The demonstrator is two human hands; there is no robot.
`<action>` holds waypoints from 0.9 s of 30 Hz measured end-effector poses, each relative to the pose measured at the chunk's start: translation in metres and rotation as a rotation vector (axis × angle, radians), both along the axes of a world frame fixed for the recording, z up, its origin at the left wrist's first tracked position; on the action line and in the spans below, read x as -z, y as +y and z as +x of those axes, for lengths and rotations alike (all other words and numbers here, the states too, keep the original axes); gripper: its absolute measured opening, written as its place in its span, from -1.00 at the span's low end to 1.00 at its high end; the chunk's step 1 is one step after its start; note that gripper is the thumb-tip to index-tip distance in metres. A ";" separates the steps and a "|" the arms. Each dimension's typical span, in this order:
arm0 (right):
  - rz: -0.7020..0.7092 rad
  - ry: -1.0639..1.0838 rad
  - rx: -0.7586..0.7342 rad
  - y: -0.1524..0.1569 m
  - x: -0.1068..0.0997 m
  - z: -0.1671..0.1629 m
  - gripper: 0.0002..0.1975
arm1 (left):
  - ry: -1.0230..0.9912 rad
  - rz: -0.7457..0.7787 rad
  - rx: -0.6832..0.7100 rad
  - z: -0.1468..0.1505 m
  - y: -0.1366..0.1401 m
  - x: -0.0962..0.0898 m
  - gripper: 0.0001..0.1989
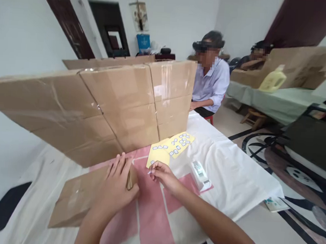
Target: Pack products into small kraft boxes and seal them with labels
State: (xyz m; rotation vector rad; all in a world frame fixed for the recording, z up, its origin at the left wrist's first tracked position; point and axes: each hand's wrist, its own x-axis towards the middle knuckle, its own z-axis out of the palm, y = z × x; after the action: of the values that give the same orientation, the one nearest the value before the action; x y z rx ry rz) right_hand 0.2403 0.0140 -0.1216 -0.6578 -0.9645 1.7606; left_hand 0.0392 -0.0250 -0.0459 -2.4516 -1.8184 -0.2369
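A brown cardboard box (76, 192) lies on the table in front of me, its open end facing right. My left hand (116, 182) lies across that end, fingers stretched over the top and thumb apart at the side. To the right of it, my right hand (161, 174) is closed in a pinch on a small white piece (149, 172), too small to make out fully. Just beyond are yellow sheets (160, 157) bearing small dark-edged white rectangles. A white box-shaped item with a printed label (200, 175) lies right of my right hand.
A tall wall of taped cardboard (127, 108) stands across the table's far side. The table has a white and pink cloth (153, 218). A person in a light shirt (214, 81) sits beyond; another person is farther back, near a yellow jug (273, 79).
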 end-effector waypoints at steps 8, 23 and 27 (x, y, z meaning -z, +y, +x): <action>0.140 -0.130 -0.116 -0.006 0.028 -0.021 -0.68 | -0.037 -0.133 0.176 -0.028 -0.033 -0.003 -0.15; 0.669 -0.461 -0.095 -0.033 0.011 -0.025 -0.88 | -0.078 -0.192 0.145 -0.020 -0.050 -0.016 -0.10; 0.768 -0.471 -0.102 -0.032 0.012 -0.025 -0.86 | -0.062 -0.208 0.136 -0.019 -0.050 -0.018 -0.10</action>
State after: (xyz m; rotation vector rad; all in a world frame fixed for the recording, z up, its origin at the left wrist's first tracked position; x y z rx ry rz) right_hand 0.2150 -0.0183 -0.1333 -0.5190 -1.8870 1.1729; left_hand 0.0206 -0.0751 -0.0283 -2.7432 -1.7842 -0.1408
